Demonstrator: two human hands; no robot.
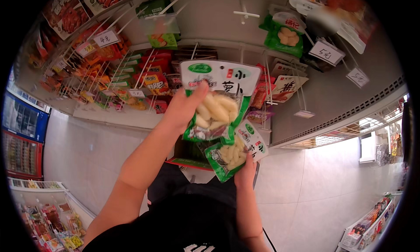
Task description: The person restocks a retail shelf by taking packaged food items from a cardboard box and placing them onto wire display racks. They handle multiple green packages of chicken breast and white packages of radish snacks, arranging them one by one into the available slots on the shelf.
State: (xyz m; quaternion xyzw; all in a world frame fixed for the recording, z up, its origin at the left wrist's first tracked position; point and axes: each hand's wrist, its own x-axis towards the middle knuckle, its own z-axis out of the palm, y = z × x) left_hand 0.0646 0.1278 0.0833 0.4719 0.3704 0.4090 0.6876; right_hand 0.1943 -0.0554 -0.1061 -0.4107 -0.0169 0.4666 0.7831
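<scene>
My left hand (187, 104) grips the left edge of a green-and-white plastic food pouch (218, 109), its thumb across the front. Pale, finger-shaped pickled vegetables show through the clear window. Lower and to the right, my right hand (246, 173) holds a second pouch (233, 153) of the same design, tilted, by its white header end. The two pouches overlap slightly near the first one's lower right corner. Beneath them an open box (190, 161) with a green and red rim sits before my lap, its contents mostly hidden by the pouches and my left arm.
A pegboard shelf with metal hooks curves ahead, hung with snack packets (154, 81) and handwritten price tags (106, 38). Another green pouch (285, 37) hangs at upper right. A perforated shelf edge (338, 111) juts out at right. Blue and red crates (24, 117) stand at far left.
</scene>
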